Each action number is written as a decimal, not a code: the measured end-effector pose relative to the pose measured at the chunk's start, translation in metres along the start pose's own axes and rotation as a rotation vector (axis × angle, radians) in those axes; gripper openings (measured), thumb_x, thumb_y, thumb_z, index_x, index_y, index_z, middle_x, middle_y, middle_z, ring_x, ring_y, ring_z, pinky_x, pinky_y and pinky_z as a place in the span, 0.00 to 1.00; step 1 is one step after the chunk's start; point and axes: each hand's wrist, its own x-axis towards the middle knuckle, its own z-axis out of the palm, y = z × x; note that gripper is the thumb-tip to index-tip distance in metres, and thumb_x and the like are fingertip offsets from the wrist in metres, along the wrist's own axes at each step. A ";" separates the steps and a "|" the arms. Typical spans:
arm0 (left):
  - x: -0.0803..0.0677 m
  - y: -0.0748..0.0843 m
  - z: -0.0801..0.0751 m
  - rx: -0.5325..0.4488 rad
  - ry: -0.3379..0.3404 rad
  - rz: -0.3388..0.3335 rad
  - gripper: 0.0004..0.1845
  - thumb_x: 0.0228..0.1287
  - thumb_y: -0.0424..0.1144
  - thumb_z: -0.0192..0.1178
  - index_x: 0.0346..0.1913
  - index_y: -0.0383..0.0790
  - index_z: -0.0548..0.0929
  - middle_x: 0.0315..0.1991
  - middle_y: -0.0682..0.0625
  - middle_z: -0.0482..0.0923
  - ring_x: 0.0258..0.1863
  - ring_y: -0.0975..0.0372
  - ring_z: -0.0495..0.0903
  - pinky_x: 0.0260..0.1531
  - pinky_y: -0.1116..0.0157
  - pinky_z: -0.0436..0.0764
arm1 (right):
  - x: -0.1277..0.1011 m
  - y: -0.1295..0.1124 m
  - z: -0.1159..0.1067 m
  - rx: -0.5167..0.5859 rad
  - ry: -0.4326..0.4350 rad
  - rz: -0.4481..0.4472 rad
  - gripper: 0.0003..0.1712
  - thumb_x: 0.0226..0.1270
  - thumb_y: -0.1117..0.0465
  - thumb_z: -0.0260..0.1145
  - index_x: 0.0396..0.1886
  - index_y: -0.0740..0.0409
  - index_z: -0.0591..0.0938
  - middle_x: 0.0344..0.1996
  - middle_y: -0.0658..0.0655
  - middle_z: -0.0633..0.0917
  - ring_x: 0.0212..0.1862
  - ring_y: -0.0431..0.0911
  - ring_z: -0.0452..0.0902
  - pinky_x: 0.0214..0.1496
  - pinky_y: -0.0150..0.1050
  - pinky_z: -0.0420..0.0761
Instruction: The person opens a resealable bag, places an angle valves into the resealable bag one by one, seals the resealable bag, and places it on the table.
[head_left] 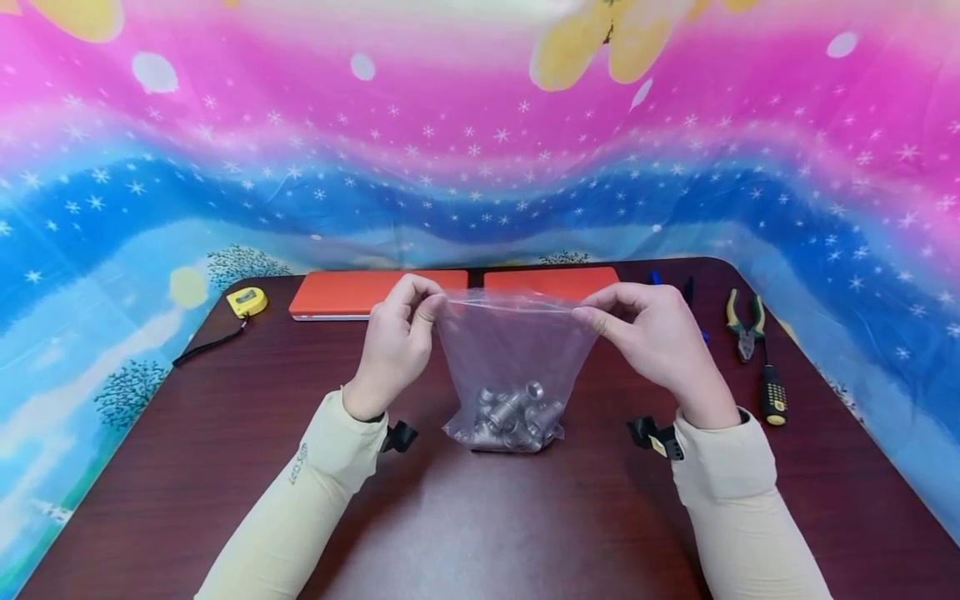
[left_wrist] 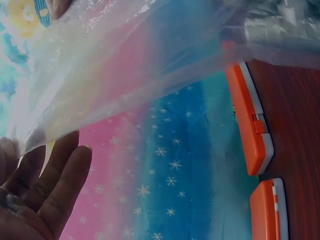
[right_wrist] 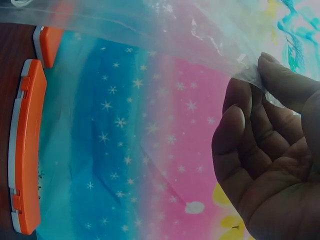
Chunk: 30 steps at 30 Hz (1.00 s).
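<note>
A clear plastic bag (head_left: 517,350) stands upright at the middle of the table, its top edge stretched wide between both hands. Several silvery metal pipe fittings (head_left: 510,414) lie in the bottom of it. My left hand (head_left: 401,346) pinches the top left corner between thumb and forefinger; in the left wrist view the other fingers (left_wrist: 67,177) spread below the plastic. At the opposite corner my right hand (head_left: 656,346) pinches the bag's edge with thumb and forefinger. The right wrist view shows that grip on the plastic (right_wrist: 215,45) up close.
Two orange cases (head_left: 375,292) (head_left: 551,282) lie along the table's back edge. A yellow tape measure (head_left: 247,301) with a black strap is at the back left. Pliers (head_left: 745,327) and a screwdriver (head_left: 773,396) lie at the right, near a blue-handled tool (head_left: 656,277) partly hidden behind my right hand.
</note>
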 end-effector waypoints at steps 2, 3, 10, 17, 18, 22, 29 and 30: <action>0.000 -0.001 0.000 0.010 0.011 -0.001 0.06 0.66 0.22 0.57 0.39 0.36 0.77 0.29 0.48 0.81 0.26 0.62 0.80 0.29 0.70 0.76 | 0.000 0.000 0.000 -0.024 0.012 -0.008 0.10 0.64 0.50 0.71 0.36 0.49 0.89 0.25 0.47 0.85 0.27 0.42 0.75 0.26 0.37 0.70; 0.000 -0.002 -0.001 0.010 0.015 -0.001 0.06 0.66 0.22 0.57 0.39 0.35 0.77 0.29 0.48 0.82 0.27 0.61 0.81 0.31 0.69 0.78 | 0.000 0.000 -0.001 -0.031 0.015 -0.011 0.09 0.65 0.50 0.71 0.36 0.49 0.89 0.25 0.47 0.85 0.26 0.42 0.75 0.26 0.37 0.70; 0.000 -0.005 0.003 0.070 0.043 0.020 0.03 0.67 0.24 0.57 0.38 0.33 0.75 0.26 0.47 0.82 0.25 0.61 0.83 0.29 0.67 0.79 | 0.000 -0.001 -0.001 -0.038 0.026 -0.027 0.08 0.65 0.52 0.71 0.36 0.50 0.89 0.25 0.47 0.85 0.26 0.42 0.74 0.26 0.35 0.70; 0.001 -0.003 0.006 0.162 0.089 0.037 0.04 0.67 0.29 0.59 0.37 0.32 0.75 0.25 0.46 0.82 0.25 0.59 0.83 0.29 0.64 0.79 | -0.001 -0.004 -0.001 -0.039 0.043 -0.055 0.07 0.66 0.54 0.70 0.36 0.51 0.88 0.26 0.47 0.84 0.26 0.42 0.75 0.27 0.34 0.72; 0.001 -0.002 0.006 0.161 0.092 0.038 0.04 0.67 0.29 0.59 0.37 0.32 0.75 0.25 0.46 0.82 0.25 0.60 0.83 0.28 0.64 0.78 | -0.001 -0.004 -0.002 -0.037 0.044 -0.054 0.07 0.66 0.54 0.70 0.36 0.51 0.88 0.26 0.47 0.84 0.26 0.42 0.75 0.27 0.34 0.72; 0.001 -0.002 0.006 0.139 0.089 0.036 0.03 0.66 0.28 0.61 0.38 0.32 0.77 0.24 0.47 0.81 0.22 0.61 0.80 0.23 0.68 0.74 | -0.002 -0.004 -0.004 -0.027 0.032 -0.036 0.07 0.67 0.54 0.70 0.36 0.52 0.88 0.26 0.48 0.84 0.26 0.43 0.74 0.26 0.34 0.71; -0.002 -0.004 0.000 -0.115 -0.025 -0.124 0.06 0.68 0.30 0.62 0.45 0.35 0.82 0.31 0.49 0.82 0.25 0.59 0.79 0.25 0.68 0.75 | -0.002 -0.001 -0.004 0.014 -0.001 -0.044 0.07 0.66 0.53 0.70 0.35 0.51 0.88 0.26 0.48 0.84 0.26 0.44 0.73 0.26 0.34 0.70; -0.002 -0.003 0.000 -0.152 -0.047 -0.151 0.07 0.68 0.31 0.62 0.46 0.35 0.82 0.32 0.48 0.83 0.26 0.59 0.80 0.26 0.67 0.76 | -0.002 -0.002 -0.004 0.018 -0.004 -0.047 0.07 0.66 0.53 0.70 0.35 0.51 0.88 0.26 0.48 0.84 0.26 0.44 0.73 0.26 0.34 0.70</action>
